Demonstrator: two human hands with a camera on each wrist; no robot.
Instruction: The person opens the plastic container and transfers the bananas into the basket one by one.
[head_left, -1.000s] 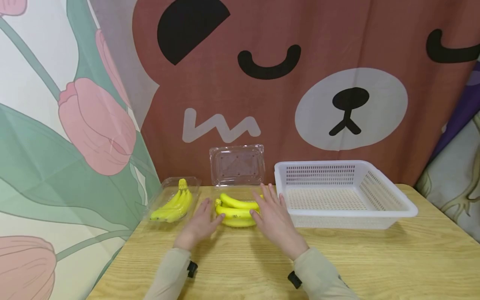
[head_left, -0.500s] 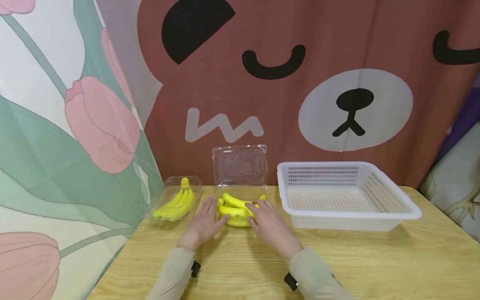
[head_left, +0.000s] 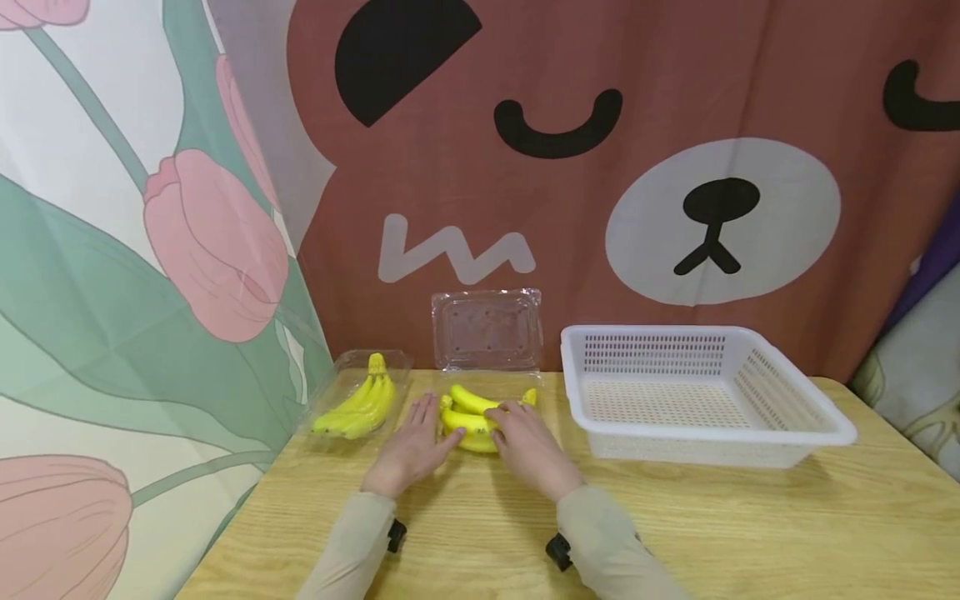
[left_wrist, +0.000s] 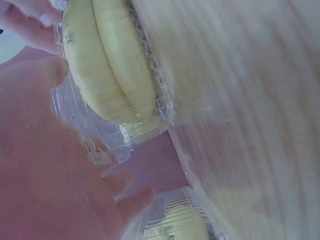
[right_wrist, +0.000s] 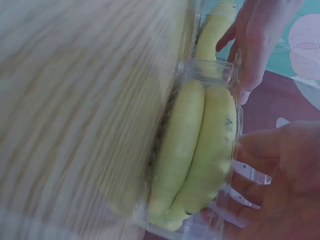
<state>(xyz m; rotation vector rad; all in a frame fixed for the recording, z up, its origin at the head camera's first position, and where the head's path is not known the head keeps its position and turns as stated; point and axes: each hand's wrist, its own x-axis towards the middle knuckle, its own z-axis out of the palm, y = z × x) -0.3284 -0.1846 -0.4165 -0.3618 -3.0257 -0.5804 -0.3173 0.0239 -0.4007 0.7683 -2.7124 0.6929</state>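
Note:
A bunch of yellow bananas point(head_left: 468, 423) lies in a clear plastic clamshell box, its lid point(head_left: 487, 329) standing up at the back. My left hand point(head_left: 408, 454) rests along the box's left side, fingers straight and thumb at the rim. From the right, my right hand point(head_left: 531, 446) reaches over the bananas with slightly bent fingers. In the right wrist view, its fingertips lie right at the rim of the box, beside the bananas point(right_wrist: 200, 145). The box wall point(left_wrist: 160, 95) shows between bananas and tabletop in the left wrist view.
Left of my left hand, a second clear box holds another bunch of bananas point(head_left: 363, 404). A white perforated plastic basket point(head_left: 712, 427) stands on the right of the wooden table point(head_left: 480, 542). Printed curtains hang behind the table's back edge.
My right hand has moved left and down onto the bananas, its spread fingers drawing in. My left hand stays at the box's left side. The view has shifted slightly.

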